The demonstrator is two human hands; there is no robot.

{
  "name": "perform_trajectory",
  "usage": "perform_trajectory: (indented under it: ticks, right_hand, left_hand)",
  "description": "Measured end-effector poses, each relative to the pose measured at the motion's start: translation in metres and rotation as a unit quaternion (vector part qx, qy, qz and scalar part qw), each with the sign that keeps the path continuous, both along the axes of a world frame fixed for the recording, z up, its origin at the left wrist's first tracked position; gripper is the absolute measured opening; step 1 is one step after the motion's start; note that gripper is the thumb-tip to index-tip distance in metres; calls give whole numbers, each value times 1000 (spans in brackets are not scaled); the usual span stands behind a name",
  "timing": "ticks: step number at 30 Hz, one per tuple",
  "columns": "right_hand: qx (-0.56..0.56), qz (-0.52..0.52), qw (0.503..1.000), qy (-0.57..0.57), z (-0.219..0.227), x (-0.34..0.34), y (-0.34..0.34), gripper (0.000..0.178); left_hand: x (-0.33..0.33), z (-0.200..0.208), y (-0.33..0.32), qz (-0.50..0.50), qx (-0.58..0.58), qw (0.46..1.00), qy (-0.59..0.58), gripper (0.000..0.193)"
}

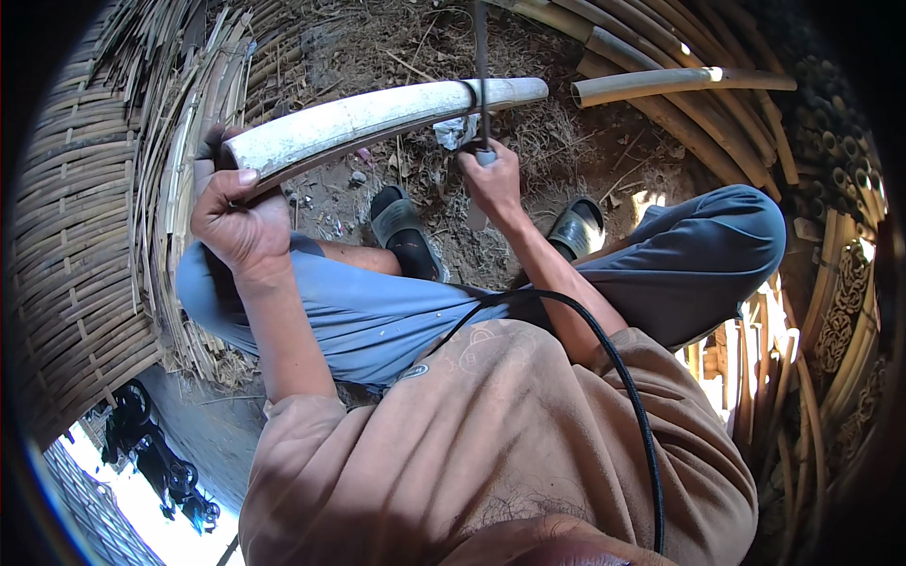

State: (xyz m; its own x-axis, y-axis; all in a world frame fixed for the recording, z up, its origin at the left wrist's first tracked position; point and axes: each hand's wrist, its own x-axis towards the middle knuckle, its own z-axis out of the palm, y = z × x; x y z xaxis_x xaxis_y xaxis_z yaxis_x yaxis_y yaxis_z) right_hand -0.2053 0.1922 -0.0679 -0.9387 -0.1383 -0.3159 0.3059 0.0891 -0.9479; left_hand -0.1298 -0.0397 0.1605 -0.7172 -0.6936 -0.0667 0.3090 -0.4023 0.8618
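Shirt (528, 424) lies nearest. Beyond, the left hand (243, 222) grips bamboo (359, 124); the right (493, 184) holds a knife (481, 57) across it, seemingly cutting, which calls for steady bracing.

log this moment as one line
left hand: grips pale bamboo length | right hand: grips long dark-bladed tool | blade: overlaps bamboo, contact unclear

woven slat wall (80, 236), littered dirt floor (330, 198)
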Motion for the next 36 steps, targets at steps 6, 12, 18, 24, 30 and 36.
perform_trajectory:
  ticks: [6, 12, 18, 24, 30, 36]
  right_hand:
    - [135, 103, 976, 134, 10, -5, -2, 23]
    - [100, -6, 994, -51, -8, -12, 2, 22]
    - [70, 39, 997, -5, -3, -3, 5, 24]
    - [117, 76, 984, 112, 6, -3, 0, 24]
    - [144, -12, 989, -14, -9, -10, 3, 25]
    - [80, 21, 996, 39, -2, 2, 3, 28]
  left_hand:
    - [0, -3, -7, 15, 29, 999, 3, 59]
    - [2, -12, -18, 20, 37, 999, -1, 57]
    - [1, -1, -5, -4, 30, 1000, 1, 59]
    - [-2, -1, -7, 2, 27, 1000, -4, 60]
    - [2, -3, -8, -2, 28, 1000, -6, 60]
    - [3, 1, -3, -10, 16, 1000, -7, 62]
